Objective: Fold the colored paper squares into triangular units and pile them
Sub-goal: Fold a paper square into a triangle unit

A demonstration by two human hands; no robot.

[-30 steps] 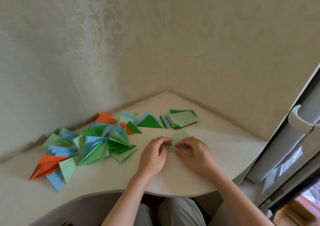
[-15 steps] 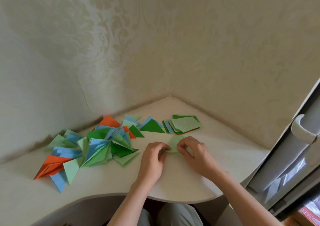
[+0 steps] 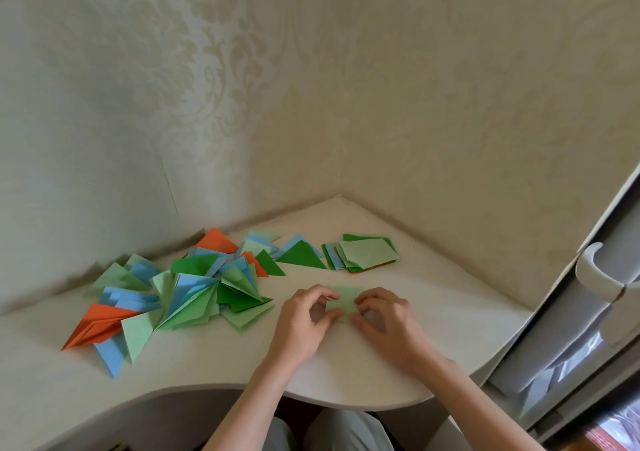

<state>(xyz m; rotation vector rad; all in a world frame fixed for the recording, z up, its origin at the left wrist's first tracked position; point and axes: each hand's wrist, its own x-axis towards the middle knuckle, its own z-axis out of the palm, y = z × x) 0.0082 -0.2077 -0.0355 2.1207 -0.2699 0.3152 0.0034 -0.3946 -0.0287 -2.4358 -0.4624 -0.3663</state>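
A small light-green paper sheet [image 3: 344, 300], partly folded into a rectangle, lies flat on the pale cream corner desk [image 3: 433, 319], just below the frame's centre. The left hand [image 3: 304, 322] pinches its left edge between curled fingers and thumb; the right hand [image 3: 388, 322] pinches its right edge the same way. At 12 o'clock from the sheet, near but apart, sits a flat stack of unfolded paper squares [image 3: 363, 253], light green on top with blue, dark green and orange edges showing beneath. From 9 to 11 o'clock spreads a loose pile of folded triangular paper units [image 3: 180, 291] in green, blue and orange. At 3 o'clock, well apart, a white window handle [image 3: 595, 272] projects from a grey frame.
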